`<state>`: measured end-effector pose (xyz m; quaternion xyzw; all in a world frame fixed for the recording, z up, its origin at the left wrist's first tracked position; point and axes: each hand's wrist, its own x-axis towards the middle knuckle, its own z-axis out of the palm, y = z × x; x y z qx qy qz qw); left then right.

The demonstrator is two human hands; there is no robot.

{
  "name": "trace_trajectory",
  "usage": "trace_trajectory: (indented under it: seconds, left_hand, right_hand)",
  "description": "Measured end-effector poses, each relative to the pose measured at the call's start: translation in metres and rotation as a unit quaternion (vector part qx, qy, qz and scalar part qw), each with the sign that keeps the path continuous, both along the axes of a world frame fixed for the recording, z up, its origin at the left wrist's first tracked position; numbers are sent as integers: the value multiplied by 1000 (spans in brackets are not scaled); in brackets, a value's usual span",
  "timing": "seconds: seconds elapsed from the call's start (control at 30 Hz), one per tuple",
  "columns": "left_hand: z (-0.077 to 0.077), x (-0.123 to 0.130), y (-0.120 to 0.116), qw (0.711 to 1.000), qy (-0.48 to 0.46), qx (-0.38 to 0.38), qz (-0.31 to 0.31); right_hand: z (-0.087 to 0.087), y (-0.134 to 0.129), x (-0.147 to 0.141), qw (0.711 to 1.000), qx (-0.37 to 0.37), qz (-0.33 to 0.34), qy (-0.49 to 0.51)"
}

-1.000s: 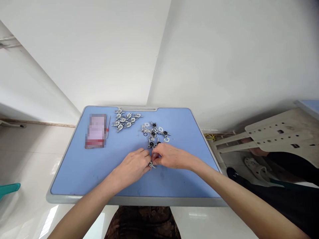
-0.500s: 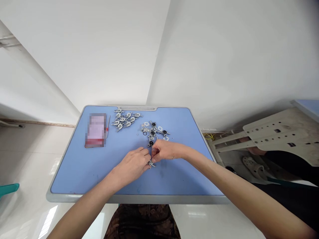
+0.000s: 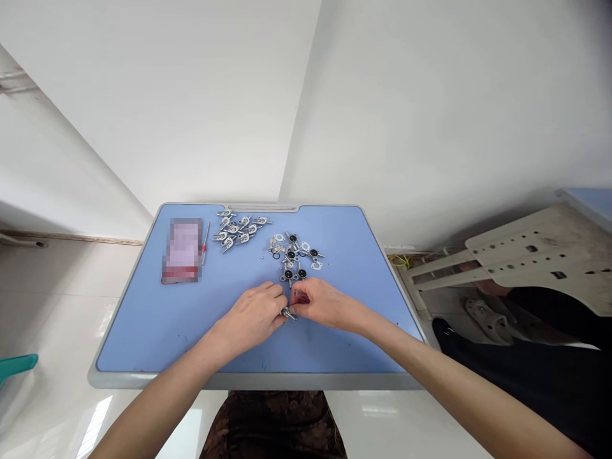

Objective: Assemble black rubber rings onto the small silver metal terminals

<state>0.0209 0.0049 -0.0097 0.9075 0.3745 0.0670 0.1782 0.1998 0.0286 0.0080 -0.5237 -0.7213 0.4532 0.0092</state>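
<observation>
My left hand (image 3: pixel 251 317) and my right hand (image 3: pixel 325 304) meet near the middle of a blue table top (image 3: pixel 143 331). Their fingertips pinch a small metal fitting (image 3: pixel 288 313), which is partly hidden by my fingers. Just beyond my fingers lies a loose heap of metal fittings with black discs and thin washers (image 3: pixel 292 260). Further left is a tighter cluster of similar metal fittings (image 3: pixel 234 231). A blurred flat rectangular item (image 3: pixel 182 250) lies near the far left, with a thin red-marked tool (image 3: pixel 204 245) beside it.
The table's grey rim (image 3: pixel 258 380) runs along the near edge, with my patterned lap (image 3: pixel 272 427) below it. To the right are a beige perforated stand (image 3: pixel 530 255), a person's dark-clothed leg (image 3: pixel 502 363) and a white clog (image 3: pixel 485 320).
My right hand has moved slightly toward me, away from the heap. Both hands stay together on the small fitting, and the view has shifted slightly.
</observation>
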Motion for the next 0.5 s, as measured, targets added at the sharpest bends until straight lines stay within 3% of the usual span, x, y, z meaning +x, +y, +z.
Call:
trace_trajectory:
  seconds: [0.13, 0.27, 0.33, 0.5]
  left_hand:
    - [0, -1, 0, 1000, -7, -7, -3]
    - [0, -1, 0, 1000, -9, -6, 3]
    - [0, -1, 0, 1000, -5, -3, 5]
    - [1, -1, 2, 1000, -5, -3, 11]
  right_hand:
    - [-2, 4, 11, 998, -38, -19, 44]
    - [13, 9, 25, 992, -6, -45, 116]
    - [18, 13, 31, 985, -10, -89, 151]
    - [4, 22, 32, 928, -62, -144, 338]
